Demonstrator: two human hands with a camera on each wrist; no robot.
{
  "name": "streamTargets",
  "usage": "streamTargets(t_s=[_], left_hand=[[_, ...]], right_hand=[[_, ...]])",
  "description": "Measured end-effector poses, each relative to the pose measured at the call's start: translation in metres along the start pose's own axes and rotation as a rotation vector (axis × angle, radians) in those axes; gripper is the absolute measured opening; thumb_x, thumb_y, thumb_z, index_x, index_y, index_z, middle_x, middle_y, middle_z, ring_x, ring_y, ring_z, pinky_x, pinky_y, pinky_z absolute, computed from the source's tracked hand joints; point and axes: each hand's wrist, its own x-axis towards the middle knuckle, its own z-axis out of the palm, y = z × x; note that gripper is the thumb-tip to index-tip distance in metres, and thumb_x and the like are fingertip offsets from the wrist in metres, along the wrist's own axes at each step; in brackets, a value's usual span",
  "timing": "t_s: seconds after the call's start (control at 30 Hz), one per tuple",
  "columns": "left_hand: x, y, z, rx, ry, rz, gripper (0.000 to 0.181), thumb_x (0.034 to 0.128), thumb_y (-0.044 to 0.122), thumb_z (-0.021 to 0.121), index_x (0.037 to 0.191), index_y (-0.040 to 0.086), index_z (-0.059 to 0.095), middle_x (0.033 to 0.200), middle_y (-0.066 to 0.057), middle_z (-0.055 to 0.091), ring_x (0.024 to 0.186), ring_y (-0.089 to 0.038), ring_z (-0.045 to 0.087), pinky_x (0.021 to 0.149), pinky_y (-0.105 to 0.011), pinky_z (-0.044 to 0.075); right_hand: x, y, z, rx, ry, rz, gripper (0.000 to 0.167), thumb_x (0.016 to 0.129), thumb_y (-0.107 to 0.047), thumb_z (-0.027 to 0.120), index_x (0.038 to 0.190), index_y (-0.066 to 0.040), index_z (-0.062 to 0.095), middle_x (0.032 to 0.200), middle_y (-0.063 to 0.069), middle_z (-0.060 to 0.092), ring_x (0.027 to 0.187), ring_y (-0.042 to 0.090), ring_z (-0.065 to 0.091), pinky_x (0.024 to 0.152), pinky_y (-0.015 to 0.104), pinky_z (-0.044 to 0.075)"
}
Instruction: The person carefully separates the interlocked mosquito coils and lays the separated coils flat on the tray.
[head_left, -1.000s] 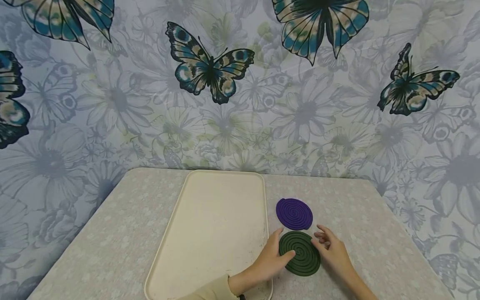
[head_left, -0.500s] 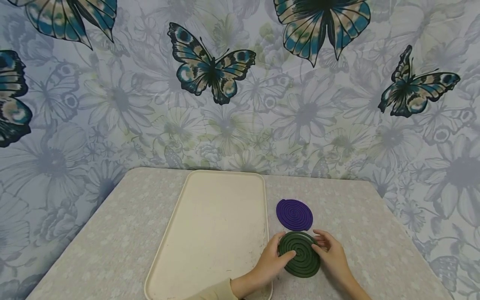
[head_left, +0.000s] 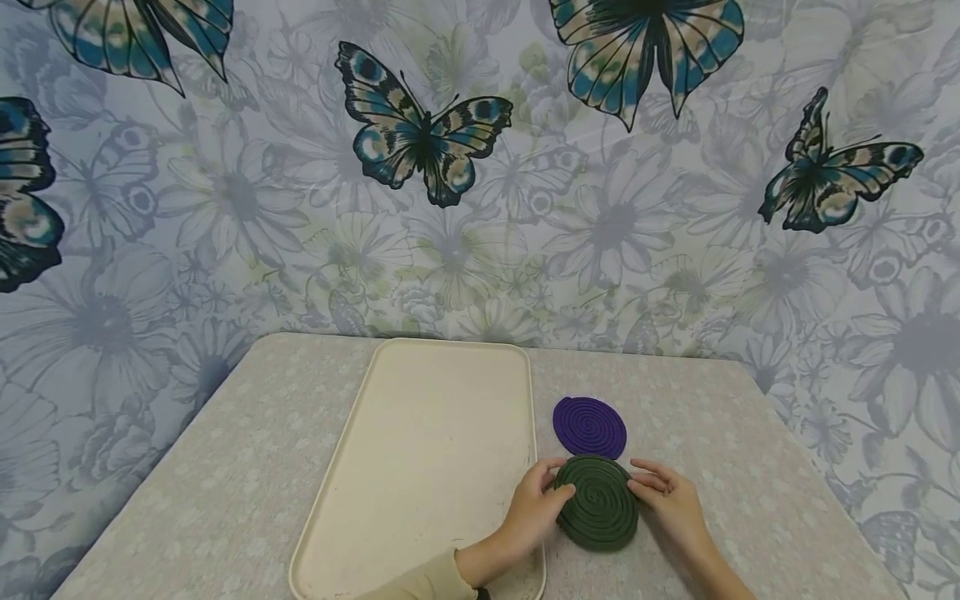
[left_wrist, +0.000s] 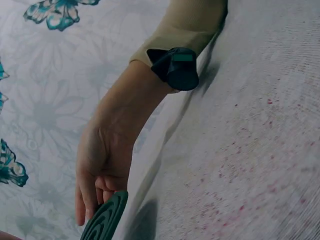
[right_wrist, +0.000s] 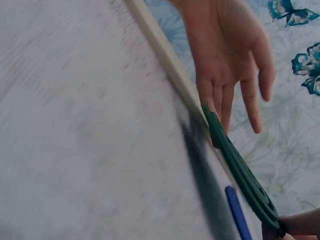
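Right of the cream tray (head_left: 442, 433), the green spiral disc (head_left: 597, 510) is pinched — by left hand (head_left: 532, 510) and right hand (head_left: 675, 505).

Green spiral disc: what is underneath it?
The right wrist view shows tabletop beneath the green spiral disc, darkened by shadow, with a gap between. In the head view, the disc covers the tabletop behind it and part of the left hand.

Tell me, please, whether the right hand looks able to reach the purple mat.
Probably yes: the purple mat lies mostly uncovered near the right hand, though the green mat occupies that hand.
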Motion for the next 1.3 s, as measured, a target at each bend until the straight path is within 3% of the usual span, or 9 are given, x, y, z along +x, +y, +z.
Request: streamTargets(t_s=[0.17,0.3,0.4,0.5,0.7,0.9,1.07,1.3], left_hand=[[0.012,0.005,-0.015,-0.022,0.038,0.058,0.042,0.0896,0.01,0.058,0.129,-0.003,0.051,0.13,-0.024,0.054,0.117,-0.037,0.056,0.096,-0.042,0.051],[0.025,0.011,-0.032,-0.007,0.052,0.135,0.038,0.0874,0.004,0.061,0.125,0.0,0.056,0.121,-0.02,0.061,0.104,-0.029,0.062,0.083,-0.024,0.053],[0.033,0.016,-0.049,0.029,0.076,0.177,0.034,0.0865,0.003,0.063,0.121,0.004,0.061,0.119,-0.019,0.063,0.094,-0.024,0.065,0.072,-0.017,0.052],[0.042,0.021,-0.068,0.033,0.106,0.197,0.034,0.0853,0.0,0.065,0.119,0.002,0.062,0.117,-0.022,0.064,0.086,-0.025,0.068,0.069,-0.019,0.054],[0.058,0.035,-0.103,-0.03,0.198,0.143,0.038,0.0842,0.0,0.067,0.122,0.004,0.061,0.115,-0.021,0.066,0.087,-0.021,0.069,0.076,-0.026,0.056],[0.059,0.051,-0.133,-0.156,0.347,0.095,0.041,0.0852,0.001,0.067,0.125,0.007,0.059,0.12,-0.018,0.063,0.083,-0.008,0.066,0.077,-0.023,0.056],[0.056,0.06,-0.147,-0.239,0.437,0.123,0.041,0.0871,0.003,0.065,0.127,0.007,0.056,0.124,-0.015,0.058,0.085,-0.004,0.065,0.075,-0.019,0.055],[0.053,0.069,-0.159,-0.19,0.447,0.164,0.037,0.0879,0.003,0.064,0.124,0.005,0.058,0.115,-0.017,0.063,0.08,-0.001,0.065,0.072,-0.019,0.056]], right_hand=[[0.002,-0.018,0.006,0.128,-0.02,-0.02,0.048,0.09,-0.007,0.063,0.133,0.007,0.047,0.086,-0.013,0.071,0.081,-0.002,0.065,0.074,0.016,0.055],[0.008,-0.037,0.017,0.204,-0.017,-0.057,0.046,0.09,-0.005,0.063,0.131,0.006,0.048,0.084,-0.016,0.07,0.081,-0.001,0.066,0.074,0.016,0.055],[0.015,-0.05,0.03,0.259,-0.016,-0.082,0.041,0.089,-0.001,0.063,0.127,0.005,0.051,0.083,-0.016,0.07,0.078,-0.001,0.066,0.07,0.016,0.055],[0.023,-0.063,0.044,0.318,-0.019,-0.105,0.037,0.088,0.003,0.062,0.124,0.007,0.052,0.081,-0.015,0.07,0.076,-0.001,0.066,0.069,0.015,0.055],[0.037,-0.092,0.073,0.396,-0.029,-0.139,0.036,0.089,0.005,0.059,0.124,0.008,0.053,0.08,-0.015,0.069,0.077,0.0,0.065,0.072,0.016,0.055],[0.045,-0.118,0.096,0.485,-0.157,-0.113,0.041,0.091,0.0,0.058,0.131,0.002,0.051,0.078,-0.012,0.07,0.071,0.003,0.066,0.07,0.019,0.056],[0.045,-0.133,0.112,0.468,-0.263,-0.157,0.044,0.091,-0.001,0.059,0.135,0.0,0.049,0.079,-0.011,0.07,0.071,0.005,0.067,0.071,0.02,0.057],[0.046,-0.139,0.118,0.418,-0.273,-0.17,0.044,0.09,0.0,0.061,0.133,0.0,0.051,0.078,-0.012,0.069,0.07,0.004,0.067,0.071,0.021,0.057]])
